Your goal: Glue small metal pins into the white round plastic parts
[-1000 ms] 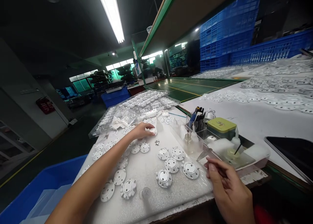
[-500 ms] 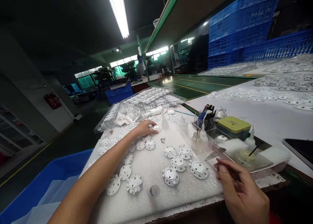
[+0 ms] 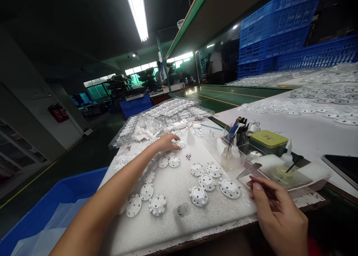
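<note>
My left hand [image 3: 165, 142] reaches far across a white foam pad [image 3: 173, 189] and rests with curled fingers on a small white round part [image 3: 179, 143] at the pad's far side. Several more white round parts [image 3: 207, 182] with grey centres lie scattered over the pad. At the pad's near right edge my right hand [image 3: 275, 215] is closed in a pinch on metal tweezers [image 3: 250, 171], whose tips point up and left toward a clear tray [image 3: 279, 177]. A tiny heap of small metal pieces [image 3: 188, 157] lies between the hands.
Clear blister trays [image 3: 167, 116] of small white parts lie beyond the pad. A clear organiser holds pens [image 3: 236, 131], small bottles [image 3: 227, 151] and a green tin [image 3: 268, 140]. A dark tablet [image 3: 342, 166] lies right. Blue bin [image 3: 56, 211] at left, blue crates [image 3: 279, 32] behind.
The view has shifted slightly. My left hand stays on the far white part with its fingers a little more curled; my right hand keeps the tweezers in the same place.
</note>
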`<state>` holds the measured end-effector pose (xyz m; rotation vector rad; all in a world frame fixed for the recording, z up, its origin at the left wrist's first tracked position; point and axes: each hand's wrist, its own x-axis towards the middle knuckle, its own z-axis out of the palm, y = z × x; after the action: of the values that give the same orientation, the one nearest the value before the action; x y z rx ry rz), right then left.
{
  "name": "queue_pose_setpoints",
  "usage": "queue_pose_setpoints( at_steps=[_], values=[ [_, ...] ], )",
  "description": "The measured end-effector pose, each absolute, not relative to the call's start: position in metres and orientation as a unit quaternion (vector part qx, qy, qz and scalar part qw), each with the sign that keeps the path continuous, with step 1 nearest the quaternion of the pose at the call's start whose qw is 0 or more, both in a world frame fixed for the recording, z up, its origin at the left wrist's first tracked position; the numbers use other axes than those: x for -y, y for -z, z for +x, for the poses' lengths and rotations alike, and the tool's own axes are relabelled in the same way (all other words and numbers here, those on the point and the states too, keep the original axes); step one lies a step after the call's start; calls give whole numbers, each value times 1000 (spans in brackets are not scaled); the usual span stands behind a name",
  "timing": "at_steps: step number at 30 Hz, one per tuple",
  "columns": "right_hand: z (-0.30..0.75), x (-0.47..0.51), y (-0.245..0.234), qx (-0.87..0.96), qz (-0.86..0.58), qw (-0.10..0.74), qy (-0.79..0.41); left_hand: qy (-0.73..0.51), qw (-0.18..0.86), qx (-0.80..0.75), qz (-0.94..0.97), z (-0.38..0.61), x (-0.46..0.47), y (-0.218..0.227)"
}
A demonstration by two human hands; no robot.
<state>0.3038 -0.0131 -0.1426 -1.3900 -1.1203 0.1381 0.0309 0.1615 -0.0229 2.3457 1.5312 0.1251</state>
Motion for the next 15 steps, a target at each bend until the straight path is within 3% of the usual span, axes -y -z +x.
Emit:
queue_pose_setpoints(
  at_steps=[8,15],
  values=[
    [297,16,138,476,-599,638,-86,-54,122,-503,854,46,-145,12],
    [298,14,143,501,-593,630,-26,-53,216,-417,881,80,-110,9]
  ],
)
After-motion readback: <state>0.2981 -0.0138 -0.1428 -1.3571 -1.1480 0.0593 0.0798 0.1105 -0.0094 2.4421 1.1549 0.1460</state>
